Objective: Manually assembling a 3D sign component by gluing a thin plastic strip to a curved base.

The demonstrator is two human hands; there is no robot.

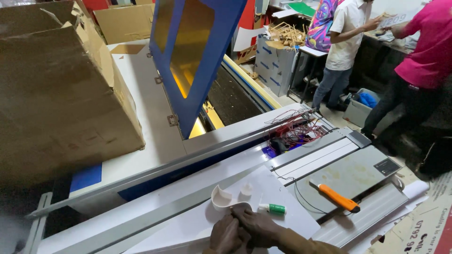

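- Big cardboard box (pixel 61 89) sitting on the machine top at the left, near its front edge; could slide off towards the hands if bumped, judging by how close to the edge it stands.
- Raised blue lid (pixel 197 51) with amber window, propped up and tilted; likely to swing down if knocked.
- White sheet (pixel 263 202) lying on the worktop (pixel 358 174), under the hands; could shift under any pull, being loose.
- Tangle of red wires (pixel 294 129) exposed beyond the sheet; snag risk for a sleeve.
- Orange-handled knife (pixel 336 197) resting right of the sheet, apart from both hands; could roll.
- Curved white strip (pixel 221 197) standing on edge, touching the fingertips; could crack or spring loose if pressed unevenly.
- Left hand (pixel 226 235) and right hand (pixel 256 226) pressed together, fingers pinching the strip's end.
- Small green-capped glue tube (pixel 272 209) just beside the right hand; could be nudged.
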